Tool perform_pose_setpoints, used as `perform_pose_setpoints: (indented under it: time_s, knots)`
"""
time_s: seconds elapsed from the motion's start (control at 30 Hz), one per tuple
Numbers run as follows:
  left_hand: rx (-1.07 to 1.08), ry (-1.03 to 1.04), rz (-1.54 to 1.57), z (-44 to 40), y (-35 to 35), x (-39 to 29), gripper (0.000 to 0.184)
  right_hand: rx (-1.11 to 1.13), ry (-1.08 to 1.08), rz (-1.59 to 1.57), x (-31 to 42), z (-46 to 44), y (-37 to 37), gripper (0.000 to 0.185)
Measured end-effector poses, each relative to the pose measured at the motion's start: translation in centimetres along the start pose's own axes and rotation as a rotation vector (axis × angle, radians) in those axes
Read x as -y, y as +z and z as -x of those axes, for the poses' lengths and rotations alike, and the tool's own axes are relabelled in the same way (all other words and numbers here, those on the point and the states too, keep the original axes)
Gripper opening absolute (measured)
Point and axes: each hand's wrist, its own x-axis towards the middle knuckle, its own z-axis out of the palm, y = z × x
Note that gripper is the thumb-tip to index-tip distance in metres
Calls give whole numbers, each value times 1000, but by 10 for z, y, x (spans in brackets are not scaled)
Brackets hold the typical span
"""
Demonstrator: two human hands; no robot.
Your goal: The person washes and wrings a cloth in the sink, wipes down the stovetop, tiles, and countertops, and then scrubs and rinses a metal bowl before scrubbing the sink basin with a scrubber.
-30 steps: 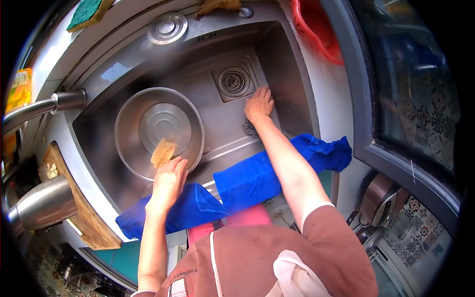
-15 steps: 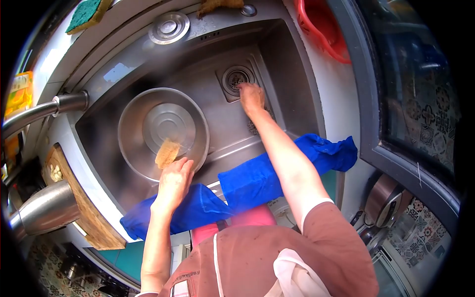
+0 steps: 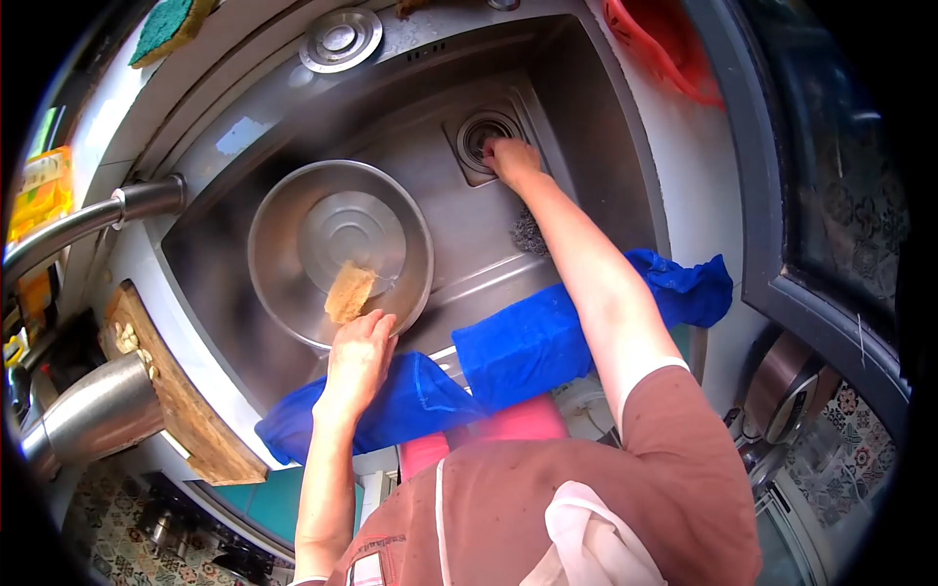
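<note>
My left hand point(image 3: 361, 354) is at the near rim of a round steel basin point(image 3: 277, 293) in the sink. Its fingers are closed at the lower end of a tan sponge point(image 3: 350, 291), which sticks out over the basin's inside; the thumb is hidden. A little clear water seems to lie on the basin's bottom. Farther right, my right hand point(image 3: 514, 162) reaches down to the sink drain point(image 3: 476, 131). Those fingers are bent together at the drain opening, and what they pinch, if anything, is hidden. A dark scouring pad point(image 3: 529, 232) lies beside my right forearm.
Around the steel sink point(image 3: 586, 127) are a faucet point(image 3: 151, 198), a round metal lid point(image 3: 341, 41), a red basket point(image 3: 674, 59) and a green sponge point(image 3: 164, 29). A wooden board point(image 3: 200, 420) stands at left. Blue cloth point(image 3: 518, 356) hangs along the front edge.
The whole view has shifted slightly, so the sink and basin appear farther right and higher. My right hand stays at the drain, its fingers now covering more of it. The sponge keeps its place over the basin.
</note>
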Motion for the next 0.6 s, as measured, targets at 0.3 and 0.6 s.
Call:
perform_pose_setpoints:
  time_s: [0.3,0.6]
  knots:
    - [-16,-17,61,0,-2,-19,31,-162,-122,-250,-1,26,-61,16]
    - [-32,-552,1902,-109,25,-16,40,-283,-370,-424,61,148,-154,16]
